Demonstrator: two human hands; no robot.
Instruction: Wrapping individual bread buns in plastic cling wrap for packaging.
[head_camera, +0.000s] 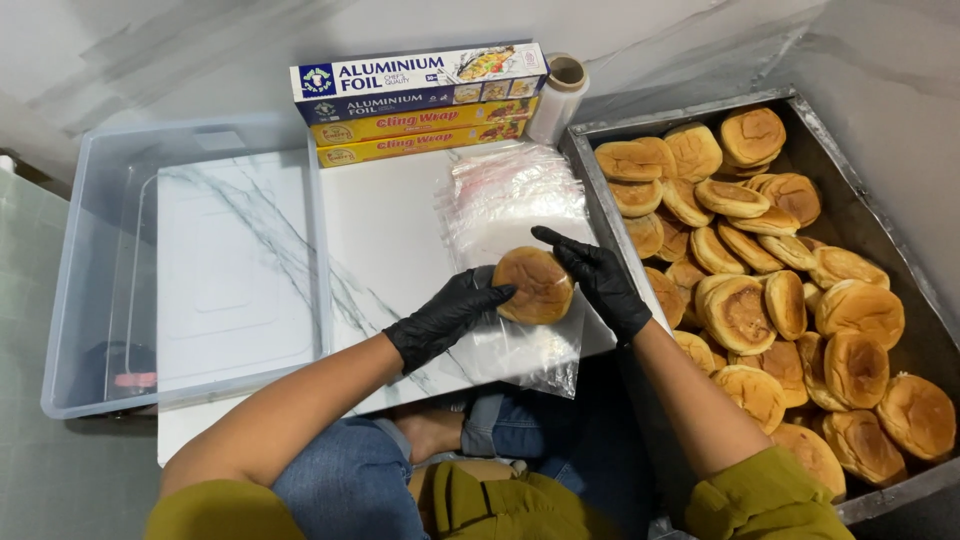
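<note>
Far left: clear rectangular plastic storage tub (90, 300), sitting on the floor, touching the left edge of the white marble-pattern table (390, 230). At the table's back edge, a stack of 3 long cardboard wrap boxes (420, 100), 1 blue-and-white on top, 2 yellow under it, with a roll of clear film (562, 95) standing just right of them. In front of the boxes, a pile of clear zip plastic bags (505, 190) lies flat.

Left hand (445, 318), black glove, fingers curled on the left edge of the round golden-brown bun (535, 285); grip grasping the bun. The bun lies on a single clear plastic bag (525, 350) at the table's front right, between the 2 hands. Cannot tell if the bun is inside the bag or on top.

Right hand (598, 280), black glove, fingers spread along the bun's right side, touching it; grip loosely grasping the bun, index finger pointing out over its top edge.

Far right: grey metal tray (860, 215), just beside the table, filled with many similar buns (780, 300) piled loosely.
</note>
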